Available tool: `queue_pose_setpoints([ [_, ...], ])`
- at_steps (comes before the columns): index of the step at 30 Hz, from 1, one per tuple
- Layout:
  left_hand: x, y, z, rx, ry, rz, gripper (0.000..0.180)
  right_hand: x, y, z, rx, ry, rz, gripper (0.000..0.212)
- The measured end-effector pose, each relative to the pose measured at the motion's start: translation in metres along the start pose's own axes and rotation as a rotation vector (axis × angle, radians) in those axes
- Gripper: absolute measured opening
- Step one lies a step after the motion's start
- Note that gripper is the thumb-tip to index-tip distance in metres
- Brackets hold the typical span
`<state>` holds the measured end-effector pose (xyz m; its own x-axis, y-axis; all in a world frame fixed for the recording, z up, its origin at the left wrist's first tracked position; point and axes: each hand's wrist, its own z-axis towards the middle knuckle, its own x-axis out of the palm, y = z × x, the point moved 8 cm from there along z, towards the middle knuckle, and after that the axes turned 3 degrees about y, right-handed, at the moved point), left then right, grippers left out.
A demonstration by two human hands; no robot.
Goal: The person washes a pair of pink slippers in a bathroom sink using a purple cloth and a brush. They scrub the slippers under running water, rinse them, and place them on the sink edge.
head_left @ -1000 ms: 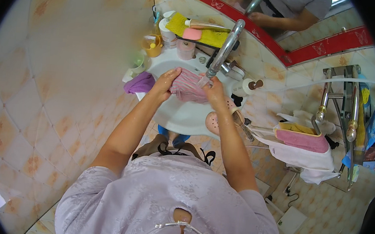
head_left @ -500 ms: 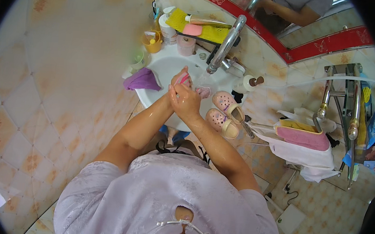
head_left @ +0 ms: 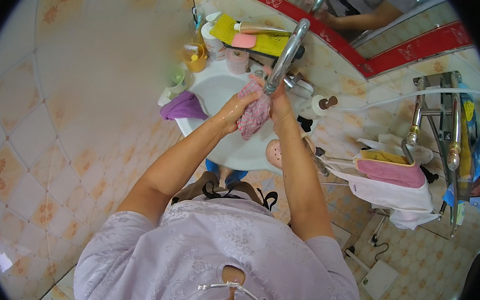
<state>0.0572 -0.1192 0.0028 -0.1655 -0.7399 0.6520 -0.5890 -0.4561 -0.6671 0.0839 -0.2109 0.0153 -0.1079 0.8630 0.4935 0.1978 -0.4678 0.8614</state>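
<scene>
Under the chrome faucet (head_left: 290,54), a wet cloth in a pink and pale check (head_left: 252,119) hangs spread between my hands over the white washbasin (head_left: 214,90). On its left side my left hand (head_left: 234,109) is closed, thumb lying across the fabric. My right hand (head_left: 280,105) grips the cloth's right side, close to the spout, and the faucet hides some of its fingers. Just right of the basin, a pink clog with holes (head_left: 274,152) is partly covered by my right forearm. A purple cloth (head_left: 183,107) drapes over the basin's left rim.
Behind the basin are a yellow mesh cloth (head_left: 223,29), a pink soap bar (head_left: 244,40), a pink jar (head_left: 237,62) and an orange cup (head_left: 195,58). A pump bottle (head_left: 314,106) stands right of the faucet. Towels (head_left: 391,173) hang from a metal rack at right.
My clasped hands have come apart and moved up toward the faucet. The checked cloth, bunched before, is now spread between them. My right forearm now covers part of the clogs.
</scene>
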Motion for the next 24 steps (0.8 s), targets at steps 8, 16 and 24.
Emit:
queue_pose_setpoints([
  [8, -0.078, -0.063, 0.034, 0.317, -0.257, 0.245, 0.031, -0.040, -0.070, -0.047, 0.398, 0.108, -0.516, 0.055],
  [16, -0.101, 0.035, 0.059, 0.095, -0.266, -0.154, 0.025, 0.071, 0.014, -0.065, -0.562, 0.158, -1.289, 0.027],
  [24, -0.035, 0.053, 0.033, -0.038, -0.163, -0.602, 0.029, 0.040, 0.012, -0.042, -0.175, -0.382, -1.257, 0.021],
])
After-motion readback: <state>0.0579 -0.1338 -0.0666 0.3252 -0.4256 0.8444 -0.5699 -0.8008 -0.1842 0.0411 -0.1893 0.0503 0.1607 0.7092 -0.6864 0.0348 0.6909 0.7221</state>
